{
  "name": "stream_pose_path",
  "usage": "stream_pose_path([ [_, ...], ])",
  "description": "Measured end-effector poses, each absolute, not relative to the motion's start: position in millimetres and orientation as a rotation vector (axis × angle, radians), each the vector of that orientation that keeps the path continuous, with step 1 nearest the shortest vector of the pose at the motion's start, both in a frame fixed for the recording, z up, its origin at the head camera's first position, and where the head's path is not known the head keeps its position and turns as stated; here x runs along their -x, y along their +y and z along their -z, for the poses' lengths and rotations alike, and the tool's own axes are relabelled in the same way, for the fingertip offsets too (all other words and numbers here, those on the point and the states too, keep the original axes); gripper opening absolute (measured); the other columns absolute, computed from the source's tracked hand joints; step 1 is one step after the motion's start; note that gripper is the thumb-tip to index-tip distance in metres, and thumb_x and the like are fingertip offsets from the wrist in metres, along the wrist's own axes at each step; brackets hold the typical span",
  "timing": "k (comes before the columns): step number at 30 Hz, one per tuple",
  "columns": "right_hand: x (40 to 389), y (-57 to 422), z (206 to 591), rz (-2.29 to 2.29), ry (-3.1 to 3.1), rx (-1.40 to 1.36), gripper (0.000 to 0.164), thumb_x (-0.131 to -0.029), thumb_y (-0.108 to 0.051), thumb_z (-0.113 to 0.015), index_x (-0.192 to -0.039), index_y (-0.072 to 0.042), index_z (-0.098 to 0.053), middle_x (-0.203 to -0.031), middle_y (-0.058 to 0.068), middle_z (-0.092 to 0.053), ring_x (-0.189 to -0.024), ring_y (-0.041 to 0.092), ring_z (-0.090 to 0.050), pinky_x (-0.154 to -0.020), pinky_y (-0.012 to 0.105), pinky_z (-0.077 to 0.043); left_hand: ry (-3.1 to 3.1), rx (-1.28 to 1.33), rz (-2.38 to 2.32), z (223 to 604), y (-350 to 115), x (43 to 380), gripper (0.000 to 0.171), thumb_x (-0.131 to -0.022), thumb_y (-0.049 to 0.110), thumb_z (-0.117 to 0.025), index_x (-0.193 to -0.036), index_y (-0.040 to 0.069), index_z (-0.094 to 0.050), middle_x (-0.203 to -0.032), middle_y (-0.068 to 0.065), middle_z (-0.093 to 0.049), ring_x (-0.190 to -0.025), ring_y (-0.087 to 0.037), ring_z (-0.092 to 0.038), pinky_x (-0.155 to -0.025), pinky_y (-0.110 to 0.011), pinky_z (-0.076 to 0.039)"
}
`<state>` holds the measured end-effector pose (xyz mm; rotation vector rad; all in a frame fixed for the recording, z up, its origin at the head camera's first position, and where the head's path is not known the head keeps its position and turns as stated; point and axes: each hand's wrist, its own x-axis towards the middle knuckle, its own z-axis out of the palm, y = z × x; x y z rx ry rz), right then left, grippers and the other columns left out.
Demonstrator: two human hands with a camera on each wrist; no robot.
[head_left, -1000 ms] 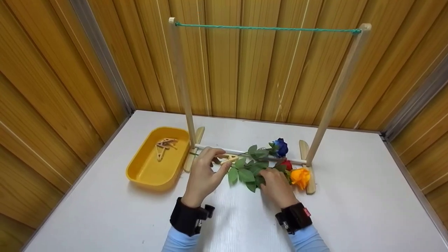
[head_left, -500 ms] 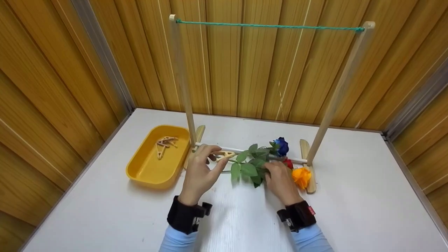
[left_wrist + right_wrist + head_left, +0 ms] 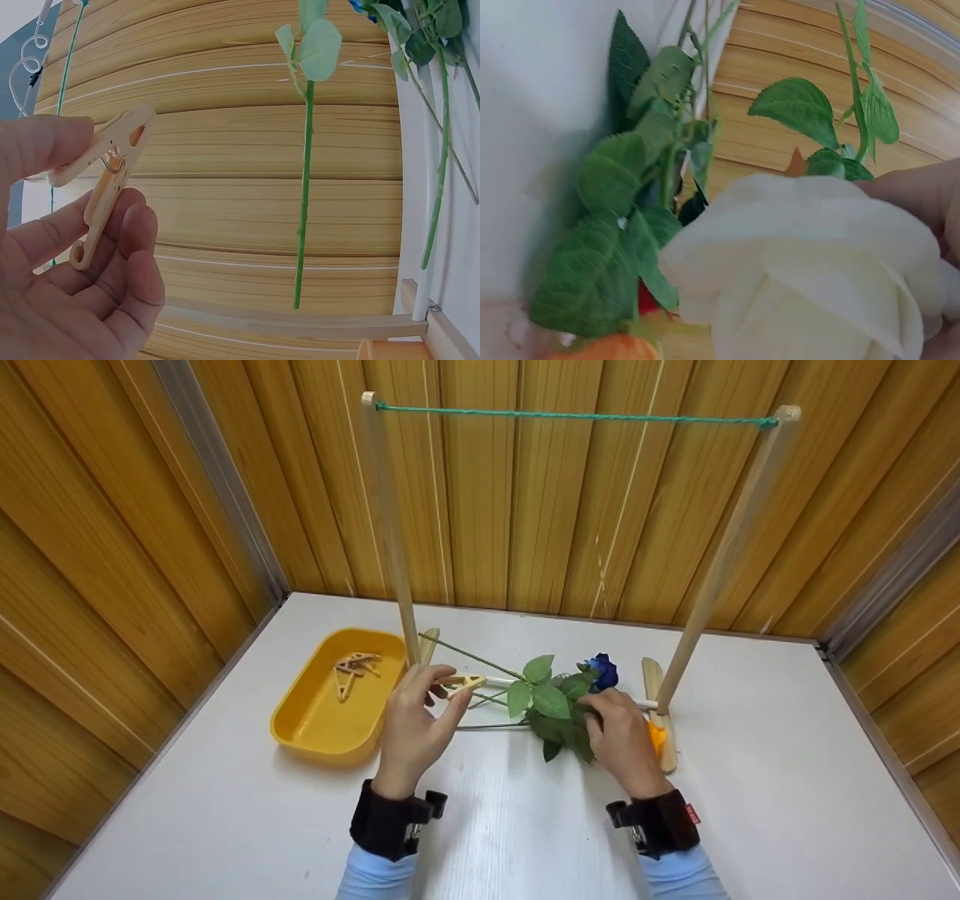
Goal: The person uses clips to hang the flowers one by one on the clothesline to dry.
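My left hand (image 3: 416, 727) pinches a pale wooden clothespin (image 3: 112, 180) between thumb and fingers, left of the flowers. My right hand (image 3: 626, 742) holds a white rose (image 3: 802, 262) just below its bloom; in the head view the hand hides that bloom. The rose's green stem (image 3: 304, 187) points left, lifted off the table. Under it lie more leafy stems, with a blue rose (image 3: 602, 671) behind and an orange rose (image 3: 658, 737) partly covered by the right hand. A bit of a red rose (image 3: 646, 298) shows among leaves in the right wrist view.
A yellow basin (image 3: 289, 727) with several clothespins (image 3: 346, 686) stands on the left. Two wooden posts (image 3: 397, 547) rise from the white table (image 3: 787, 780), with a green cord (image 3: 574, 415) stretched between their tops. A wood-panelled wall (image 3: 540, 510) stands behind.
My right hand has taken hold of the white rose and lifted it off the other stems, shifting slightly right. The left hand, still pinching the clothespin, has moved a little left.
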<state>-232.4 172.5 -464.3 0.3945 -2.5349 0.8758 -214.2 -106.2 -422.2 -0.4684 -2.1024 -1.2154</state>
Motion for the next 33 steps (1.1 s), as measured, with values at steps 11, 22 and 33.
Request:
stream_pose_path([
  [11, 202, 193, 454, -0.656, -2.477, -0.579, 0.022, -0.077, 0.018, -0.074, -0.093, 0.003, -0.076, -0.092, 0.013, -0.068, -0.088, 0.028, -0.065, -0.077, 0.044, -0.058, -2.123, 0.465, 1.202, 421, -102, 211, 0.025, -0.088, 0.014, -0.081, -0.108, 0.002, -0.071, -0.096, -0.008, -0.07, -0.078, -0.024, -0.065, -0.065, -0.034, -0.051],
  [22, 193, 204, 451, -0.693, -2.758, -0.555, 0.02, -0.079, 0.014, -0.075, -0.088, -0.005, -0.077, -0.092, 0.006, -0.069, -0.09, 0.026, -0.067, -0.08, 0.046, -0.058, -2.098, 0.495, 1.195, 422, -100, 212, 0.024, -0.089, 0.015, -0.081, -0.107, 0.002, -0.071, -0.096, -0.007, -0.07, -0.076, -0.02, -0.063, -0.065, -0.032, -0.049],
  [33, 198, 206, 462, -0.728, -3.031, -0.531, 0.029, -0.075, 0.022, -0.065, -0.082, -0.004, -0.075, -0.085, 0.006, -0.07, -0.079, 0.021, -0.064, -0.074, 0.044, -0.058, -2.109, 0.508, 1.201, 422, -99, 213, 0.027, -0.088, 0.015, -0.082, -0.108, 0.001, -0.071, -0.097, -0.009, -0.069, -0.077, -0.023, -0.064, -0.066, -0.039, -0.051],
])
